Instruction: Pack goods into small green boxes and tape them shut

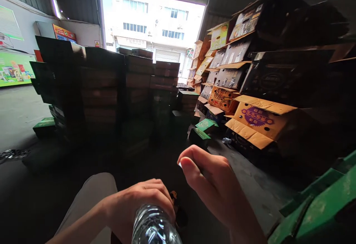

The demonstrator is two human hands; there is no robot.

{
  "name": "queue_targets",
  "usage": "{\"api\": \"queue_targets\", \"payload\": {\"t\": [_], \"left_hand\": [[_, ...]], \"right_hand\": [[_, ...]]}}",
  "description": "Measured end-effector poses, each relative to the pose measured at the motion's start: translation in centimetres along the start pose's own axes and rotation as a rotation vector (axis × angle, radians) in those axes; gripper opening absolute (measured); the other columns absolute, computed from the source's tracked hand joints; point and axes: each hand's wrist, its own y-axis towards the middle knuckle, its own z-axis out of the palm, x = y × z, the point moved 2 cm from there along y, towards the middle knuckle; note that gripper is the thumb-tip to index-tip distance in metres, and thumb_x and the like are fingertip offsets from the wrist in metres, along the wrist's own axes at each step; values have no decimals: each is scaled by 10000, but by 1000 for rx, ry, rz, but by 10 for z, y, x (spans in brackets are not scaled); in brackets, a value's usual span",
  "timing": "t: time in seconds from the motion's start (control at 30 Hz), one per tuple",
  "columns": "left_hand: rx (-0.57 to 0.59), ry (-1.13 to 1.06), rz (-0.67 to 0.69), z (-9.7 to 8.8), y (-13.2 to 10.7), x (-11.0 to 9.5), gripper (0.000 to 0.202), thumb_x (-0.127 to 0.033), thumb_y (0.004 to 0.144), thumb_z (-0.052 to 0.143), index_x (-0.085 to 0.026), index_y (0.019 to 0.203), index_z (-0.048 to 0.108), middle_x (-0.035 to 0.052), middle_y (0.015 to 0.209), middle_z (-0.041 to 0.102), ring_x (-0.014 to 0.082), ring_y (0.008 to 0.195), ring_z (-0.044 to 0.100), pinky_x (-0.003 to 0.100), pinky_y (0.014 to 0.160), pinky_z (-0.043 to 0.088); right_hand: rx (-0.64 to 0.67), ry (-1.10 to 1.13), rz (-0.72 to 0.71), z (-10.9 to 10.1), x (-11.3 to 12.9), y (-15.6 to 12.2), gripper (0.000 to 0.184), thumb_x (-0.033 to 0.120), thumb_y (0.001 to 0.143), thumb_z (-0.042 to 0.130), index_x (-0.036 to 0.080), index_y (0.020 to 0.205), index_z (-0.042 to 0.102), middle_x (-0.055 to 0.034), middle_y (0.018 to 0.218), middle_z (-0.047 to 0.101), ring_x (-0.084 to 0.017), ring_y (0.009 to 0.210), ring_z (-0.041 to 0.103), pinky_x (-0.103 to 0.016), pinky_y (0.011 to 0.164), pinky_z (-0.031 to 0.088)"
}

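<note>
A clear, ribbed plastic bottle (pixel 154 223) is glinting silver-grey in the left hand (pixel 139 205). A small white cap (pixel 180 165) is showing at the right hand (pixel 214 184). Nearby, an orange-brown carton (pixel 260 119) is displaying a purple oval emblem (its lettering unreadable), green-topped boxes (pixel 206 125) are lying about, and dark brown-black stacks (pixel 111 88) are looming behind.

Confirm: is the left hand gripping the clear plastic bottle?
Yes, the left hand is wrapped around the clear plastic bottle near its top.
</note>
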Motion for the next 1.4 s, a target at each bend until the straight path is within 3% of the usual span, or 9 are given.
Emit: {"api": "queue_targets", "payload": {"t": [0.13, 0.3, 0.53, 0.67, 0.87, 1.07, 1.4], "left_hand": [[-32, -92, -30, -10, 4, 18, 176, -312, 1001, 632, -279, 1173, 653, 50, 1062, 740, 200, 1039, 672, 356, 1004, 494], [-91, 45, -8, -17, 7, 13, 169, -331, 1021, 602, -284, 1163, 680, 46, 1051, 720, 190, 1023, 637, 352, 1010, 459], [-184, 192, 143, -46, 30, 20, 276, -455, 954, 702, -293, 1178, 699, 50, 1032, 736, 213, 1018, 614, 372, 991, 459], [-195, 299, 215, -63, 42, 12, 256, -417, 958, 703, -286, 1178, 694, 54, 1043, 741, 209, 1020, 619, 366, 983, 452], [-210, 396, 318, -84, 57, -4, 270, -406, 956, 713, -249, 1172, 678, 59, 1049, 744, 201, 1046, 615, 352, 977, 456], [-225, 465, 365, -100, 68, -20, 202, -362, 979, 695, -247, 1145, 683, 55, 1043, 749, 196, 1053, 632, 353, 967, 469], [-221, 554, 435, -119, 74, -34, 235, -346, 966, 717, -250, 1177, 675, 54, 1065, 749, 189, 1075, 643, 343, 1000, 470]], "right_hand": [[39, 31, 12, 12, -6, 8, 403, 487, 1038, 510, 198, 768, 584, 62, 567, 433, -79, 504, 363, -196, 469, 319], [15, 18, 21, 11, -6, 9, 368, 510, 1021, 560, 203, 828, 623, 66, 576, 445, -81, 508, 376, -194, 478, 329], [-58, -49, 7, 0, -8, 10, 387, 526, 1018, 551, 203, 822, 634, 55, 566, 453, -90, 497, 388, -197, 454, 327], [-104, -63, -23, -4, -7, 10, 368, 510, 1015, 555, 206, 830, 648, 55, 561, 447, -93, 482, 401, -198, 438, 329], [-172, -62, -33, -7, -3, 10, 374, 551, 1010, 527, 227, 1017, 715, 48, 552, 527, -121, 477, 517, -200, 446, 401], [-244, -97, -56, -9, 4, 7, 369, 544, 999, 546, 233, 993, 744, 35, 560, 573, -126, 481, 553, -200, 458, 439], [-275, -61, -146, -10, 13, 3, 355, 492, 1007, 554, 235, 1153, 749, 23, 615, 627, -121, 482, 578, -186, 461, 479]]}}
